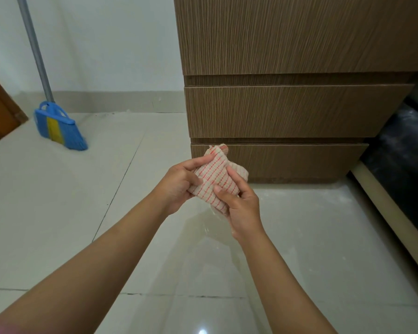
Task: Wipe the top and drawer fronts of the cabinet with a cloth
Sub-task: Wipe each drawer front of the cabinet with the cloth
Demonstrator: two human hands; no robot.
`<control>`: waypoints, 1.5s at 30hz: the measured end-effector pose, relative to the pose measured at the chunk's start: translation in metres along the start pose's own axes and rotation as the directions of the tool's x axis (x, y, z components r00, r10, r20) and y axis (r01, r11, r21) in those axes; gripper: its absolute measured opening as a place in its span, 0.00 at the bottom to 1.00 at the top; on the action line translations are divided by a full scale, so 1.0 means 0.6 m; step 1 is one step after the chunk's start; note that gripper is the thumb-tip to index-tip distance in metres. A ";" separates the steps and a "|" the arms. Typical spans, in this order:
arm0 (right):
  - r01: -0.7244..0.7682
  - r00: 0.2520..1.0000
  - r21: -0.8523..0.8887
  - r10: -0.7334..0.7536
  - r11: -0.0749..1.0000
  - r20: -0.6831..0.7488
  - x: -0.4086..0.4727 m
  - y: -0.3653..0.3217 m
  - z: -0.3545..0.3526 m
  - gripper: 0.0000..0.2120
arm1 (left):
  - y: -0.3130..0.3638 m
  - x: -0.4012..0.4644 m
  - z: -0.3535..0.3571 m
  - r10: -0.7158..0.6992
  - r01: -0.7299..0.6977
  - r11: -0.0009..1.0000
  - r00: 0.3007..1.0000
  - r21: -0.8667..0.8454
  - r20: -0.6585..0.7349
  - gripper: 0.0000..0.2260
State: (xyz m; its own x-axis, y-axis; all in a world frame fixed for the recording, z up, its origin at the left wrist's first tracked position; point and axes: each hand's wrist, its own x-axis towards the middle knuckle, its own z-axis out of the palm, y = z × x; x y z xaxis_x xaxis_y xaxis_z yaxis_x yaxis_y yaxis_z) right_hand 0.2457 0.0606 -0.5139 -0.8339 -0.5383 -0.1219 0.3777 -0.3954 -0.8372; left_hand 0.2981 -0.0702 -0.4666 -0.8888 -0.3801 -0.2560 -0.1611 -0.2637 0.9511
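Note:
A brown wood-grain cabinet (287,109) stands ahead at the right, with three drawer fronts showing; its top is out of view. A folded cream cloth with red stripes (214,179) is held in front of the lowest drawer front (287,162), apart from it. My left hand (179,184) grips the cloth's left side, thumb on top. My right hand (241,206) grips its right and lower side, with the fingers curled over it.
A blue and yellow broom (58,126) with a grey handle leans on the white wall at the left. A brown door edge (0,112) is at far left. A dark piece of furniture (405,150) stands right of the cabinet. Pale glossy floor tiles (82,213) lie below.

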 end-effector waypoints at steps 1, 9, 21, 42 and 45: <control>0.024 1.000 -0.043 -0.024 0.999 -0.009 0.000 -0.006 -0.002 0.25 | 0.000 0.001 -0.001 0.004 -0.005 1.000 1.000 0.023 0.001 0.25; 0.173 0.981 -0.336 -0.193 0.926 -0.027 0.026 -0.029 -0.039 0.28 | -0.004 0.025 0.015 0.081 -0.072 0.975 0.996 0.209 -0.036 0.13; -0.046 0.987 -0.479 -0.035 0.877 -0.159 -0.070 -0.338 0.066 0.32 | 0.253 -0.076 0.142 -0.018 0.030 0.942 0.999 0.335 -0.037 0.20; -0.109 0.991 -0.901 -0.030 0.419 -0.134 -0.101 -1.005 0.125 0.22 | 0.751 -0.139 0.503 -0.107 0.084 0.915 0.994 0.394 0.036 0.24; -0.116 0.992 -0.916 0.007 0.384 -0.123 -0.040 -1.019 0.100 0.23 | 0.751 -0.077 0.515 -0.097 0.070 0.907 0.994 0.416 0.044 0.25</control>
State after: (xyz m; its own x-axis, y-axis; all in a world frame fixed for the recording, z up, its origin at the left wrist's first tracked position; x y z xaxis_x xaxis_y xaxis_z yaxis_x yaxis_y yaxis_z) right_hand 0.0590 0.2706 0.0328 -0.8743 -0.4455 -0.1928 -0.1267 0.5927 -0.7954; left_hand 0.1340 0.1027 0.0275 -0.8871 -0.3135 -0.3388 -0.3864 0.1027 0.9166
